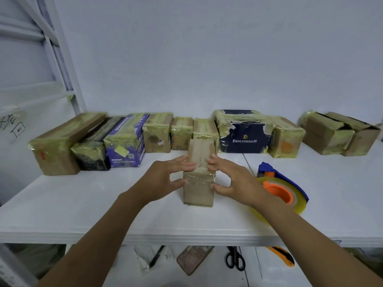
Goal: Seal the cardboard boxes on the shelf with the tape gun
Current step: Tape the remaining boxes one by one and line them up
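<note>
A small brown cardboard box [199,190] stands on the white shelf [103,204] in front of me, with a band of tape across its front. My left hand [165,179] holds its left side, fingers on the top flaps and thumb against the front. My right hand [230,181] holds the right side the same way. The tape gun [279,189], blue with an orange hub and a clear tape roll, lies on the shelf just right of my right hand, untouched.
A row of taped boxes lines the back wall, among them a purple box [126,141] and a dark blue Benlydesign box [243,135]. Two brown boxes [339,133] sit far right. On a lower shelf lie scissors [235,258], a box cutter [283,255] and a pen [156,256].
</note>
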